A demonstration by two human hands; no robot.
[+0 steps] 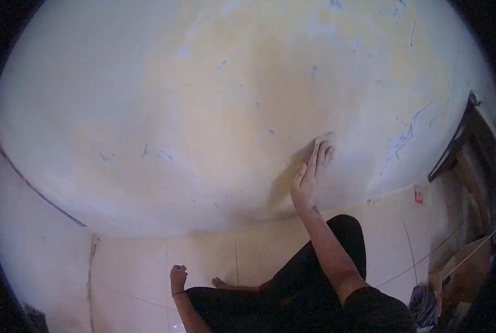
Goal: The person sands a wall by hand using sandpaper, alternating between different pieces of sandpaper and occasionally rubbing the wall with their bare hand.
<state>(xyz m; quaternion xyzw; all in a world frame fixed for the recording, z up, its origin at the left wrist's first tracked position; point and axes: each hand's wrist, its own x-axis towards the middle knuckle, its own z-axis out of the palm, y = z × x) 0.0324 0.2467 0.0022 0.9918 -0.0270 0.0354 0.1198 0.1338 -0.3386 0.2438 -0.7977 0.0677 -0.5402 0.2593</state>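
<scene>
My right hand is pressed against a pale, patchy wall, its dusty fingers together and pointing up. Under the fingers, the edge of a thin greyish sheet that looks like sandpaper shows; the palm hides the rest. Blue-grey scuffs and yellowish patches mark the wall around it. Low on the left, my left hand is curled into a loose fist near my knee, away from the wall, with nothing visible in it. A dark band circles that wrist.
My bent legs in dark clothing are over a tiled floor. At right are a dark-framed opening, a cardboard box, a dark plastic bag and a thin cable. A dark strip runs along the left wall.
</scene>
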